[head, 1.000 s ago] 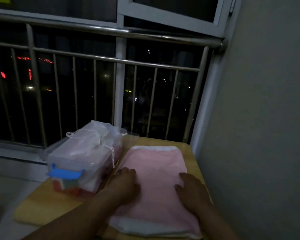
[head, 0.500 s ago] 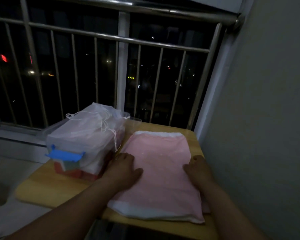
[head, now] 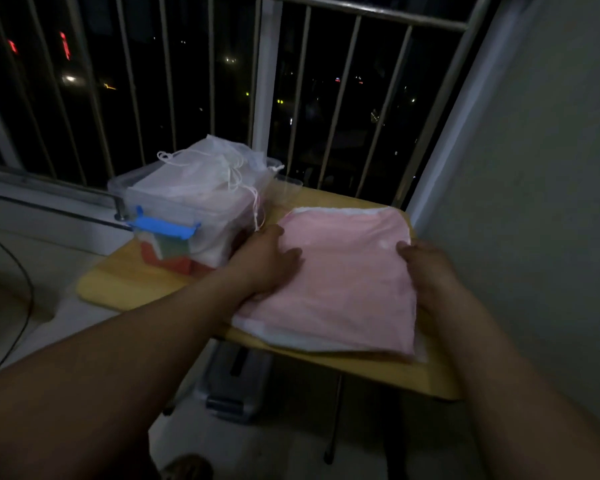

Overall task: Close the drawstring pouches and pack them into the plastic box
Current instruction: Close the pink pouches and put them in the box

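Far left first: the plastic box [head: 160, 202] sits on the left part of the wooden table [head: 136, 275], blue latch [head: 163, 227] facing you. It's already heaped w/ white pouches [head: 201, 174] that rise above the rim, cords hanging loose down the side. No lid on it that I can see. Next, your left hand [head: 260, 265]: a sec ago it lay nearer the middle of the pink pouch [head: 343, 278], and now it's slid out to the pouch's left edge, right beside the box. It rests flat, fingers fairly straight, thumb spread out on the fabric, so it's pressing, not gripping. The pink pouch itself lies flat on the right part of the table, white-trimmed mouth at the far end and near end close to the table's front edge. I can't pick out its cord in this light, so can't say if it's drawn closed. Your right hand [head: 426, 271] has moved out too, from on top to the pouch's right edge by the wall. Its thumb is on the fabric, but the other fingers go over the edge out of sight, so I can't tell if it's clamped on or just resting. Judging by both hands at the sides, you're prob. set to fold or lift the pouch; box space looks tight.
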A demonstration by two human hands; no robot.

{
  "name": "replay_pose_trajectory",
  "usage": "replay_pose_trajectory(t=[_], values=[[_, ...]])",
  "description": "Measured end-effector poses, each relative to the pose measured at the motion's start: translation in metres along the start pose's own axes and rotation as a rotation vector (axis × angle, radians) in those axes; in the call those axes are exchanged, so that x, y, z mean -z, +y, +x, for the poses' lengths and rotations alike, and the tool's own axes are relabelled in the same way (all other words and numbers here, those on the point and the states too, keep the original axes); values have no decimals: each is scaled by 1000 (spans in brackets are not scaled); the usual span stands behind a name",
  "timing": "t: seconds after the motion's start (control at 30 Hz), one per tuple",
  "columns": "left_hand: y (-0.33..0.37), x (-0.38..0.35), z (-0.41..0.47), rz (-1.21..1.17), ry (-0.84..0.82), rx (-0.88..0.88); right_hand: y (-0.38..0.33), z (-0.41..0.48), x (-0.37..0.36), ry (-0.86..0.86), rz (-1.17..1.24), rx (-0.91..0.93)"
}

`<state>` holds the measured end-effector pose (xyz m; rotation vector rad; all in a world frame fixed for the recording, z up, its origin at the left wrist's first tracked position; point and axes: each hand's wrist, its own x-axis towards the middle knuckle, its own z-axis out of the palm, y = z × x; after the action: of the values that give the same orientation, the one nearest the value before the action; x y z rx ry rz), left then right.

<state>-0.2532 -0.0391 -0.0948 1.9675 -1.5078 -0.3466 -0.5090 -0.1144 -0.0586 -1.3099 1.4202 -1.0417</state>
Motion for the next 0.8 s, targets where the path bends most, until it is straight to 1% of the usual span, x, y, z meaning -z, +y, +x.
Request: replay_pose_trajectory(t=[0.03,0.1,0.17,0.2,0.27,0.33,0.37,0.47,0.53,0.6,0.7,0.73,0.8], values=[[-1,2,0,-50,10,19,-5,-6,3,-51,137,-84],[1,5,1,-109,14,49,-11,-20,14,-162,265,-192],[2,9,-1,-151,-12,95,-9,-34,32,-206,194,-208],[3,12,-3,-160,-34,116,-4,-38,40,-258,166,-227],[3,14,-7,-137,-79,148,5,-45,49,-323,145,-277],[3,17,-10,-127,-109,161,15,-45,48,-313,162,-305],[3,19,-10,-160,-118,163,17,-45,45,-295,185,-306],[7,23,-14,-431,-114,219,23,-41,35,-237,202,-295],[10,24,-19,-616,-124,306,23,-37,31,-220,223,-286],[13,21,-21,-646,-150,360,23,-33,28,-213,234,-242],[19,26,-28,-672,-170,391,20,-30,27,-227,266,-205],[20,31,-29,-739,-200,407,17,-31,29,-248,295,-218],[23,47,-34,-952,-333,431,8,-33,37,-283,378,-236]])
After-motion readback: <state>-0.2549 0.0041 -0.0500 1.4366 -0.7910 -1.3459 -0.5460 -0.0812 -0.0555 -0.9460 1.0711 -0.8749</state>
